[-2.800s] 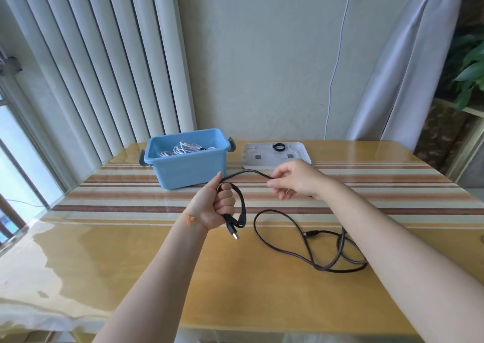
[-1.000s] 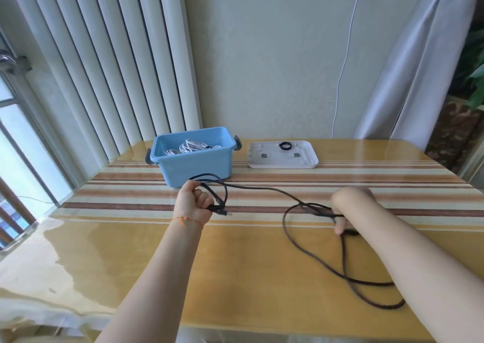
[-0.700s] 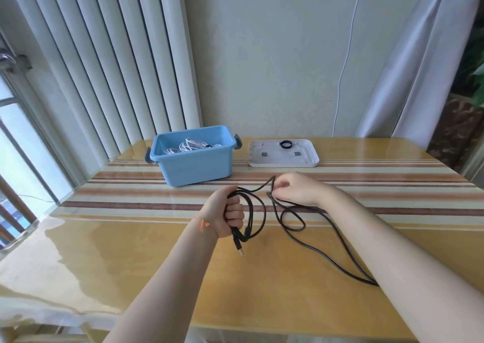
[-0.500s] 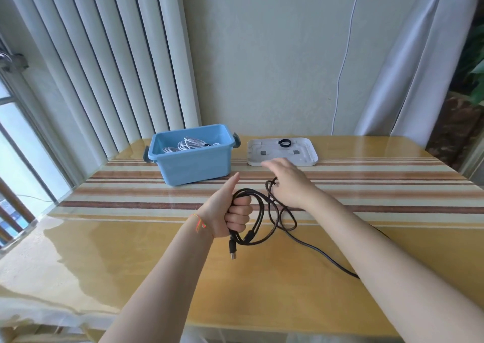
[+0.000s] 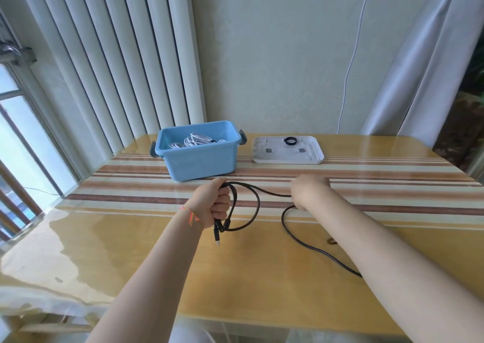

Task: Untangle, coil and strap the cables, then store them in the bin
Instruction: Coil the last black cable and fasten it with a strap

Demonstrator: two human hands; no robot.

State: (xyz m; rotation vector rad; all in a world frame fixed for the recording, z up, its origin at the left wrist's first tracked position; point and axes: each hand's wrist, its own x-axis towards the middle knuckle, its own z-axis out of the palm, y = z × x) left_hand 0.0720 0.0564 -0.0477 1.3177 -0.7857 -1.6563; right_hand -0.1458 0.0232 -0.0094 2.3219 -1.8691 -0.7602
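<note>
Between hands point(image 5: 262, 198), taut black cable point(image 5: 272, 193).

A glossy yellow counter point(image 5: 235, 277) with brown and cream stripes across its far half fills the foreground. Back by the wall lies a white tray point(image 5: 287, 150), flat, with a small black ring point(image 5: 290, 140) on it and two little grey squares. Tall white vertical blinds point(image 5: 104, 54) hang on the left beside a window point(image 5: 15, 138); a thin white cord point(image 5: 352, 60) runs down the wall, and a pale curtain point(image 5: 424, 54) drapes on the right.
</note>
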